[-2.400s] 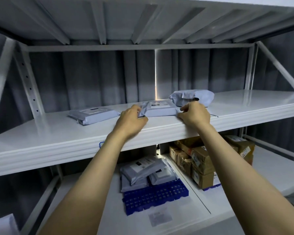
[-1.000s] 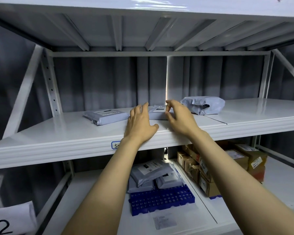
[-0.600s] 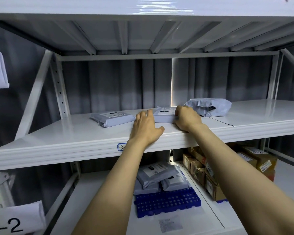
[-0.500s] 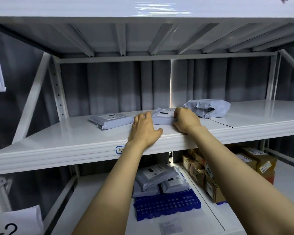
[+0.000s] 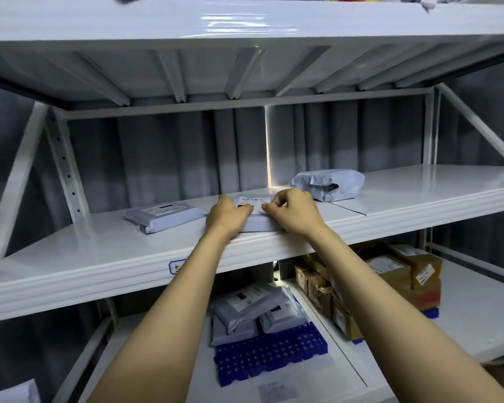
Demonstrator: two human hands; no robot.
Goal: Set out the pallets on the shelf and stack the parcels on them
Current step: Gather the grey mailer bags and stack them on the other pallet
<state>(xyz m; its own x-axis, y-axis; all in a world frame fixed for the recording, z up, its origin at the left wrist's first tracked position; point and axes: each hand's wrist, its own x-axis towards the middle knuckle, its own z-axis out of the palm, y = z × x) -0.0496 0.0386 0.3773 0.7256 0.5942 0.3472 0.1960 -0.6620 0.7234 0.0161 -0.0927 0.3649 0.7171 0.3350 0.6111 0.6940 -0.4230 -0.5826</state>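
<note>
Parcel pickup: left grip (image 5: 229, 217) and right grip (image 5: 294, 214) clamped on 1 flat grey plastic mailer (image 5: 259, 223) between them; next likely a level lift off the white metal shelf (image 5: 99, 242).

Middle shelf (image 5: 419, 199): bare board is lying open right of the crumpled parcel (image 5: 329, 183) and left of the flat parcel (image 5: 163, 213). Those two are flanking the centre parcel (image 5: 255, 221) nearby. Ribbed upper shelf (image 5: 245, 68) is hanging overhead.

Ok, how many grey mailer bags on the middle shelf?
3: flat mailer at left, front-edge mailer held by left hand and right hand, crumpled mailer at right. None seems hidden.
</note>
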